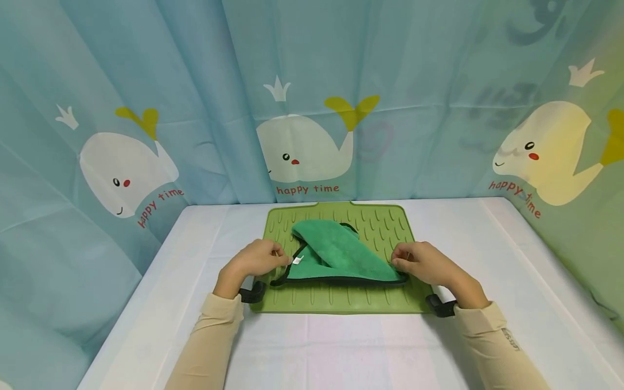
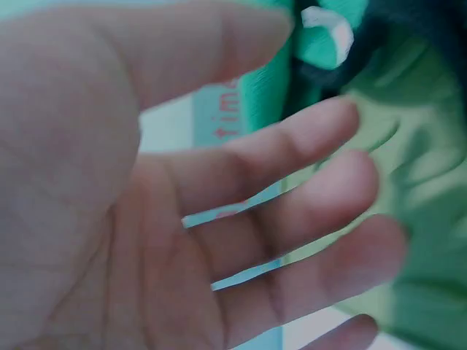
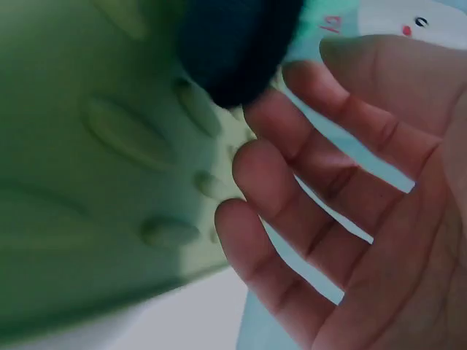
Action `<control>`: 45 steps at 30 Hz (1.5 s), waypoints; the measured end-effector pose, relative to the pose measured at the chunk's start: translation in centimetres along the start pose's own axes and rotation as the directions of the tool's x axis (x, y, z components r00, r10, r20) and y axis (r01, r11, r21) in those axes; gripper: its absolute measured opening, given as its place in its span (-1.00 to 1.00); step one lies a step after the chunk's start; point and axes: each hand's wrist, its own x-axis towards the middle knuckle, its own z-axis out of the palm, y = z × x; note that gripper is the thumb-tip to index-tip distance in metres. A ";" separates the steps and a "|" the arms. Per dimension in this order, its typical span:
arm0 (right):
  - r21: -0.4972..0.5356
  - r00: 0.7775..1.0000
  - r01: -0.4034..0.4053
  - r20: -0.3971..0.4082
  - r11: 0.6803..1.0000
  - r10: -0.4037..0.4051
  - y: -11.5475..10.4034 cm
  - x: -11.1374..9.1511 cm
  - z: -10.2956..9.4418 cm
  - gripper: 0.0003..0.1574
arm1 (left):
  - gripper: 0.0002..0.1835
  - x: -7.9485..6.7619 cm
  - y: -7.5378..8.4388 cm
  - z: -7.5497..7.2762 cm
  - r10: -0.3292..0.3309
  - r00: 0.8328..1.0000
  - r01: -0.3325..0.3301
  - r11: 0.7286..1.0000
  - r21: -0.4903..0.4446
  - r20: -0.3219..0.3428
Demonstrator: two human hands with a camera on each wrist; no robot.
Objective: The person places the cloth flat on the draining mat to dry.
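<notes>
A green cloth (image 1: 336,249) with black edging lies folded over itself and rumpled on the olive-green ribbed mat (image 1: 341,304). My left hand (image 1: 258,257) is at the cloth's left side, beside its small white tag (image 1: 297,260). In the left wrist view, the thumb and fingers of that hand (image 2: 197,197) are spread apart with no cloth between them. At the cloth's right corner is my right hand (image 1: 426,262). Its fingers (image 3: 292,197) look loosely bent in the right wrist view, near the black edging (image 3: 241,51); whether they touch it I cannot tell.
The mat lies on a white-covered table (image 1: 336,352). Behind and at both sides hangs a blue-green curtain (image 1: 214,81) printed with whales. Black straps (image 1: 252,292) show at both wrists, over the mat's near corners.
</notes>
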 end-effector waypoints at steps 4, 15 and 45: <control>-0.029 0.999 -0.045 0.015 0.999 0.045 0.0 0.5 1.0 -0.91 | -0.80 0.7 0.5 1.1 -0.015 0.998 0.016 1.000 0.018 -0.069; 0.017 0.995 -0.018 0.098 1.000 0.017 -0.4 0.4 1.2 -0.91 | -0.90 1.2 0.6 1.7 0.000 0.982 0.006 1.000 0.027 -0.190; -0.032 1.000 -0.016 0.019 0.999 0.017 0.1 0.7 1.3 -0.88 | -0.89 1.2 1.1 2.0 0.027 0.976 -0.025 1.000 0.010 -0.218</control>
